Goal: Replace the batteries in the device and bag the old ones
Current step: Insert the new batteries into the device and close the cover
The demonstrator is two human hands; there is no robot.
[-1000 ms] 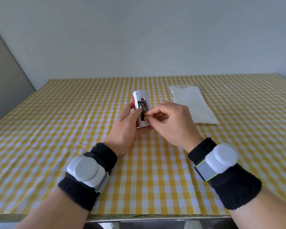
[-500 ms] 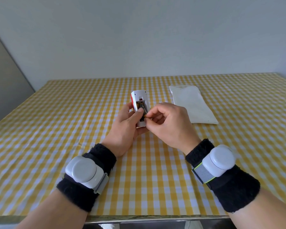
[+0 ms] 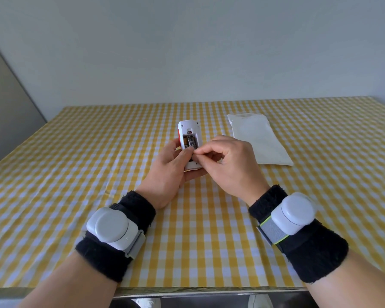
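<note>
The left hand (image 3: pixel 169 172) wraps the white device (image 3: pixel 189 130) from below, back facing up over the counter (image 3: pixel 76 165). The right hand (image 3: pixel 229 165) has its grip pinching the near end of a battery (image 3: pixel 191 142), apparently half-lifted from the open compartment. Beyond that grip to the right, a white bag (image 3: pixel 260 138) lies flat.

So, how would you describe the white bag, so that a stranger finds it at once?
Start from the yellow checked tablecloth that covers the whole table. To the right of the two hands, and a little farther back, the white bag lies flat on the cloth, untouched. It is the only plain white, flat thing there, whereas the device is held up.
</note>
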